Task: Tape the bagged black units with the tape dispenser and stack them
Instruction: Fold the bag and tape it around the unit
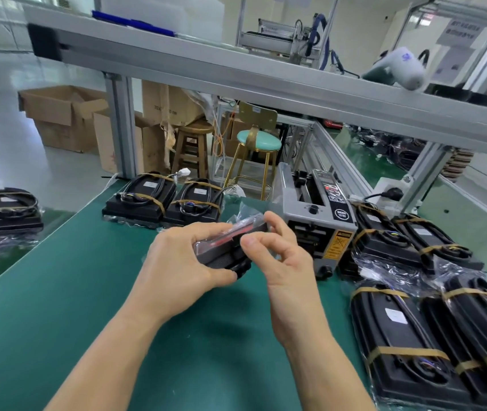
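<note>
Bagged unit [221, 250] held above the green mat [73, 292], centre of view, just in front of the tape dispenser [315, 215]. It is black, in clear plastic, with something red showing along its top edge. Loose bag end [243, 210] sticks up behind it.

Left hand [183, 262] grips the unit from the left: fingers curled over the top, thumb pressed against the lower front edge. Right hand [281, 253] is at the unit's right end, thumb and forefinger pinching there, other fingers curled behind. Cannot tell whether it pinches the bag or a strip of tape.

Dispenser is a grey box with a black knob and a yellow warning label, standing on the mat to the right of the held unit.

Far side of the mat, left of the dispenser: two taped units [165, 200] side by side, brown tape bands across them, cables coiled on top. Right of the dispenser: more taped units [408, 241] lying in a row. Near right corner: a larger pile of taped units [432, 336], white labels on top. One more stack [5, 212] at the far left edge, on a separate surface.

Behind the bench: aluminium frame [236, 72], cardboard boxes [61, 117], wooden stool [192, 143], teal stool [258, 140].
</note>
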{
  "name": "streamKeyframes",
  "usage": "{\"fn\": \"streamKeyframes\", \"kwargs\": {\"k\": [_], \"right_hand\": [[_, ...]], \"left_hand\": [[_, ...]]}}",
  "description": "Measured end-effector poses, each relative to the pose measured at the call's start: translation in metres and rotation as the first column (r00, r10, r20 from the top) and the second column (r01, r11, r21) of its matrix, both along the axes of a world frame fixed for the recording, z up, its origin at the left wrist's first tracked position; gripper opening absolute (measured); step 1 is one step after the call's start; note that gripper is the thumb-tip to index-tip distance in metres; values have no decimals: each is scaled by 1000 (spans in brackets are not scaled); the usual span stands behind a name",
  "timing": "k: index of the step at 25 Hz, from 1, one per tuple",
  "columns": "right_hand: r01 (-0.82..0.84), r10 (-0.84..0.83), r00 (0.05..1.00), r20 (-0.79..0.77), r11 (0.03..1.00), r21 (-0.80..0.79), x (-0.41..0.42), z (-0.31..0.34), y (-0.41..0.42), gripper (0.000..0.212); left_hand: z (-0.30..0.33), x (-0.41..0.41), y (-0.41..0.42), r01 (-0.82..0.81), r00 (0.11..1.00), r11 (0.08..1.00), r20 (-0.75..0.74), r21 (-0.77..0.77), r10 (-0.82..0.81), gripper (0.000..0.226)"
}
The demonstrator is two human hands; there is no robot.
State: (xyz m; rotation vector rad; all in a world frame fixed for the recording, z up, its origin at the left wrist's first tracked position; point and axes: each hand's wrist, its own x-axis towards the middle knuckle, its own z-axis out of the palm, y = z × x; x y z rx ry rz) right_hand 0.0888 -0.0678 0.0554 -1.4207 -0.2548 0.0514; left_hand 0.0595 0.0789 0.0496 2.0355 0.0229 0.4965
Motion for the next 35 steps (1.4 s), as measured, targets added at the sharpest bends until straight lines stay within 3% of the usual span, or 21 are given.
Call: {"fn": "streamKeyframes", "kwargs": {"k": [19, 35], "right_hand": [[-37, 37, 999, -33, 999, -8, 3, -6, -2, 6], [116, -114, 993, 44, 991, -65, 3, -12, 7, 19]], "left_hand": [[0, -2, -1, 10, 1000, 998, -22, -57, -12, 61], [-1, -2, -3, 16, 1000, 998, -7, -56, -17, 60]]}}
